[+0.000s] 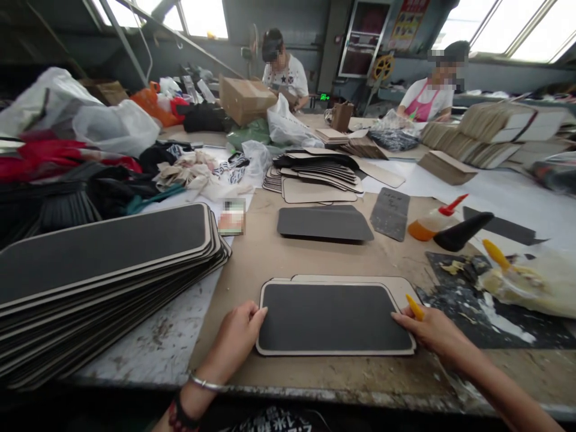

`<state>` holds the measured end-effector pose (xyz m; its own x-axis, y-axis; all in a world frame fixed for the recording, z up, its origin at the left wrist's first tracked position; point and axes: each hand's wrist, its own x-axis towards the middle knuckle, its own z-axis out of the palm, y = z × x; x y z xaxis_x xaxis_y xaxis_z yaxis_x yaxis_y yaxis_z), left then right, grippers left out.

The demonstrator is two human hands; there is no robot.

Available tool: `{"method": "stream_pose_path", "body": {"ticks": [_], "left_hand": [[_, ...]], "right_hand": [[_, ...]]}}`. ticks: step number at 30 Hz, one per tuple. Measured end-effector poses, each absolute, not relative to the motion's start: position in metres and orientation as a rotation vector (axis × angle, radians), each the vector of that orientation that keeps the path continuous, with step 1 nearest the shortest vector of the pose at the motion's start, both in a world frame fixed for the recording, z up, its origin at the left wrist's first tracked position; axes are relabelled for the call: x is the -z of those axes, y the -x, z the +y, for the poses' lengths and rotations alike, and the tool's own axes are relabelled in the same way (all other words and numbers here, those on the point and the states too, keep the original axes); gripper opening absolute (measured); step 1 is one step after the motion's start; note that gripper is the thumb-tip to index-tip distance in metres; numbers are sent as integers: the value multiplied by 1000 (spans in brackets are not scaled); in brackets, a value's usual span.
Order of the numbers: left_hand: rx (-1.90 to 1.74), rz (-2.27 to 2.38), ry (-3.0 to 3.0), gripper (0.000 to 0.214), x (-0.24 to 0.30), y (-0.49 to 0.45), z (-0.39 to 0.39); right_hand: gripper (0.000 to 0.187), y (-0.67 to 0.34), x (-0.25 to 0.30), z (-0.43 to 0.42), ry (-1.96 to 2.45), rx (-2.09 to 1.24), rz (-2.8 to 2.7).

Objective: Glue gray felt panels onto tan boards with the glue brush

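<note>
Apparently, left fingers [259, 319] and right fingers [405, 322], also clasping a yellow handle [414, 308], are aligning the panel [327, 318], pinching its ends, next needing evenness.

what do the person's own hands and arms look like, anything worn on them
The left hand and right hand are gloveless; no sleeves show. The left wrist wears a thin silver-coloured bangle and a dark red-and-black bracelet.

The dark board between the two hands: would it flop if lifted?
The dark board would probably stay fairly stiff: its edges look straight. It looks thin, so it's likely light for its size. Being flat and wide, it probably wouldn't roll.
</note>
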<state>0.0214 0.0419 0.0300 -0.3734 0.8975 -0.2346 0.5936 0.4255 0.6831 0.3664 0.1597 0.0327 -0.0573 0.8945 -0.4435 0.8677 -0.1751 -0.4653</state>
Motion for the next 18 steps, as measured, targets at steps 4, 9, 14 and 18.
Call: {"method": "stream_pose_path", "body": {"ticks": [4,9,14,18], "left_hand": [[-671,2101,-1253,30,-32,-23,43],[-666,2028,-1231,37,-31,-20,42],[-638,1890,-1033,53,-30,-14,45],[-634,1878,-939,59,-36,-17,48]], "right_hand": [[31,-365,-34,159,2140,-1041,-1977],[27,-365,-36,157,2141,-1080,-1907],[30,-364,-46,154,2060,-1298,-1777],[28,-366,-46,154,2020,-1390,-1734]]}}
